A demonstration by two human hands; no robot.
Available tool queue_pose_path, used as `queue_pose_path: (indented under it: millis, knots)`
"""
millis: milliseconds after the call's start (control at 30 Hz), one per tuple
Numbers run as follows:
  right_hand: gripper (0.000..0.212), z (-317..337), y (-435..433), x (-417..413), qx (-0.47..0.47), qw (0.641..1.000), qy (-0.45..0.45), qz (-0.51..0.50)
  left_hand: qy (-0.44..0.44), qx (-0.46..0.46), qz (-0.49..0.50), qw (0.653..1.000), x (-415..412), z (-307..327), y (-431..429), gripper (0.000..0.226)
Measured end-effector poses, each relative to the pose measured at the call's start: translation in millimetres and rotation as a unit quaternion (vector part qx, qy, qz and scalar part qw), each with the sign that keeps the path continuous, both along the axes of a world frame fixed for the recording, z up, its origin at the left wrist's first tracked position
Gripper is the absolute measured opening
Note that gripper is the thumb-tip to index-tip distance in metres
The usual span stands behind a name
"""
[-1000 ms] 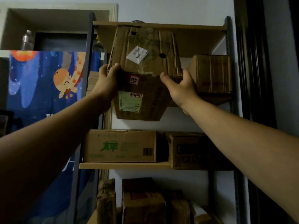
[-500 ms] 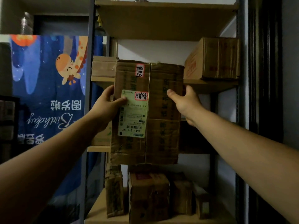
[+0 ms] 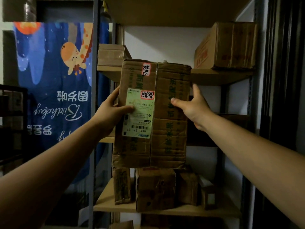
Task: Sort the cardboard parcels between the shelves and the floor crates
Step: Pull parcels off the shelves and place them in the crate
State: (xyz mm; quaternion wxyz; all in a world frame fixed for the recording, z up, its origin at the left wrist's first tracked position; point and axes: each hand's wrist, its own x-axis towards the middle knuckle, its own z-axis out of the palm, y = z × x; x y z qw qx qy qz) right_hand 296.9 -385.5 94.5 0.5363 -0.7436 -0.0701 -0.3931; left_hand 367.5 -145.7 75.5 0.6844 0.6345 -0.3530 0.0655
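Observation:
A tall worn cardboard parcel (image 3: 168,116) with a pale green shipping label and two red-edged stickers hangs in the air in front of the shelf unit (image 3: 221,75). My left hand (image 3: 112,111) grips its left edge, thumb lying over the label. My right hand (image 3: 193,106) grips its right edge, thumb on the front face and fingers behind. The parcel stands upright, its broad face toward me, and hides the middle shelf behind it.
A brown box (image 3: 229,45) sits on the upper shelf at right, a small taped box (image 3: 110,55) at left. Several smaller parcels (image 3: 155,189) stand on the lower shelf. A blue cartoon banner (image 3: 54,90) hangs to the left. A dark door frame (image 3: 280,96) lies right.
Both hands have brought the parcel down from the top shelf and tipped it upright, its labelled face toward me. In the last half second it barely moved.

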Motion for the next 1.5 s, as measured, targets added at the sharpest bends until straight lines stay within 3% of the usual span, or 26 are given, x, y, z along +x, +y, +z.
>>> queue_pose_path:
  millis: [67, 100, 233, 333, 467, 567, 700, 800, 900, 1000, 1167, 1300, 1400, 1500]
  knots:
    - [0.112, 2, -4, 0, -0.007, 1.000, 0.022, 0.000, -0.008, 0.031, -0.007, 0.999, 2, 1, 2, 0.073]
    - [0.112, 2, -5, 1, -0.011, 1.000, 0.025, 0.001, -0.012, 0.044, -0.003, 0.999, 2, 2, 3, 0.072]
    - [0.073, 10, -5, -1, -0.004, 0.999, -0.019, -0.047, -0.004, 0.074, 0.014, 0.997, 7, -1, 5, 0.071]
    - [0.079, 15, -6, -2, -0.061, 0.997, -0.014, -0.050, -0.008, 0.084, 0.013, 0.996, 8, -3, 5, 0.069]
    - [0.049, 15, -3, -6, -0.103, 0.992, 0.016, -0.064, -0.021, 0.098, 0.034, 0.994, 9, -4, 7, 0.067]
    - [0.044, 6, -6, 1, -0.044, 0.996, -0.018, -0.078, -0.036, 0.122, 0.078, 0.989, 13, -7, 12, 0.055]
    - [0.044, -2, -12, 5, 0.079, 0.992, -0.057, -0.084, 0.016, 0.191, 0.153, 0.969, 25, -25, 37, 0.035]
    - [0.043, -10, -9, 10, 0.107, 0.989, -0.055, -0.080, 0.083, 0.109, 0.150, 0.979, 28, -32, 44, 0.026]
    - [0.049, -14, -7, 14, 0.073, 0.994, -0.003, -0.084, 0.082, 0.027, 0.167, 0.982, 30, -26, 46, 0.038]
    - [0.063, -10, -9, 12, -0.030, 0.990, 0.076, -0.111, 0.057, 0.022, 0.196, 0.979, 34, -20, 56, 0.044]
    - [0.043, -14, 2, 19, -0.043, 0.992, 0.077, -0.086, 0.002, 0.025, 0.201, 0.979, 32, -4, 54, 0.048]
    - [0.030, -29, 7, 26, 0.056, 0.994, 0.045, -0.085, 0.019, -0.076, 0.177, 0.981, 33, -11, 53, 0.059]
    - [0.029, -37, 11, 32, 0.132, 0.988, 0.051, -0.063, 0.043, -0.033, 0.129, 0.990, 30, -25, 44, 0.058]
    - [0.042, -41, 12, 35, 0.130, 0.987, 0.069, -0.058, 0.038, 0.002, 0.132, 0.991, 32, -35, 34, 0.052]
